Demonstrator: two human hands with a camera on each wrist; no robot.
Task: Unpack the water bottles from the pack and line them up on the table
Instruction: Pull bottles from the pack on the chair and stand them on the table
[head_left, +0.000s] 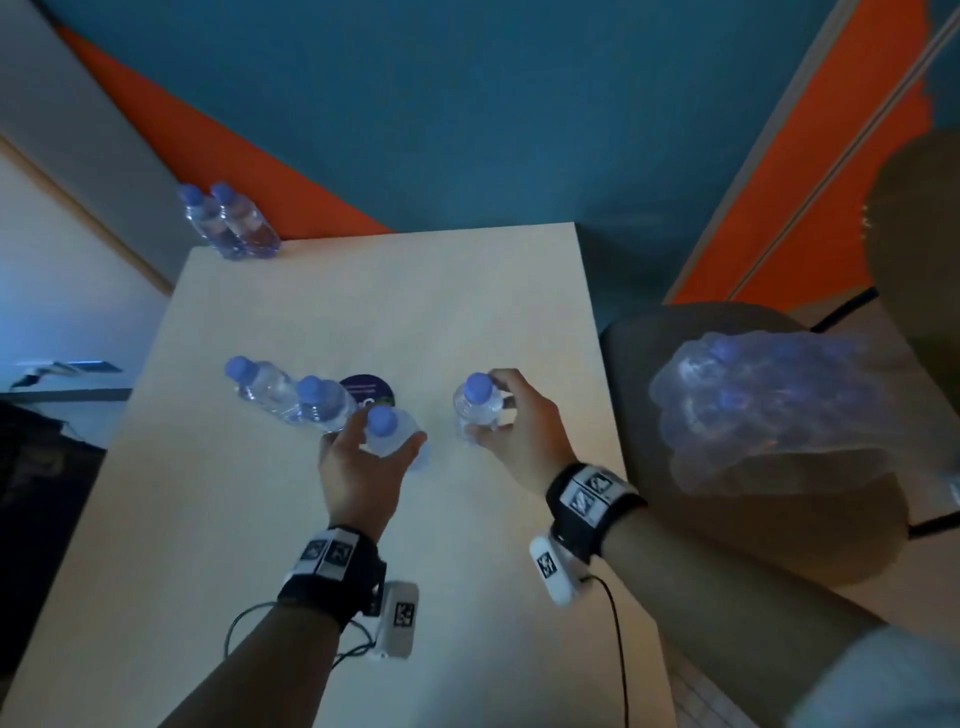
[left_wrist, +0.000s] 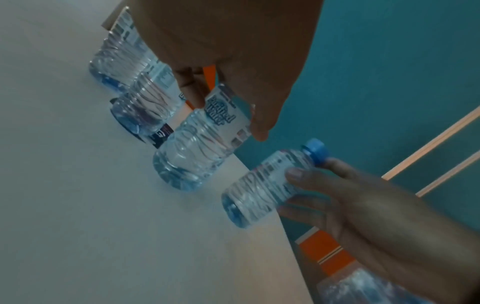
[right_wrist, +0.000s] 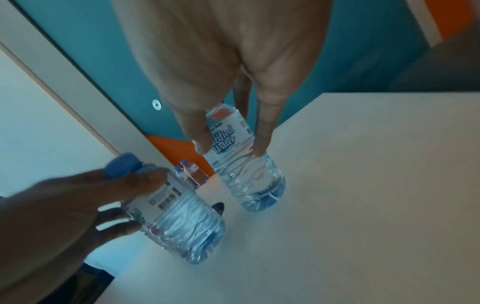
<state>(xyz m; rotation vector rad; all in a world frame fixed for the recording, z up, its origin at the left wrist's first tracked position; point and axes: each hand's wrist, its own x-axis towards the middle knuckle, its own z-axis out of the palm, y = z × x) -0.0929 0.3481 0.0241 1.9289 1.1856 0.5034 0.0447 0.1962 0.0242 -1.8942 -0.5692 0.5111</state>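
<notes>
On table (head_left: 467, 291), both held bottles (head_left: 480, 410) upright

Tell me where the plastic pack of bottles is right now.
In the head view the pack lies on a chair to the right of the table, beyond the right hand.

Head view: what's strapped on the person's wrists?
Each bare forearm carries a black wrist strap, left and right, tiled with white square black-patterned marker tags. A white camera module with its own tag hangs beside each, trailing a thin black cable.
</notes>
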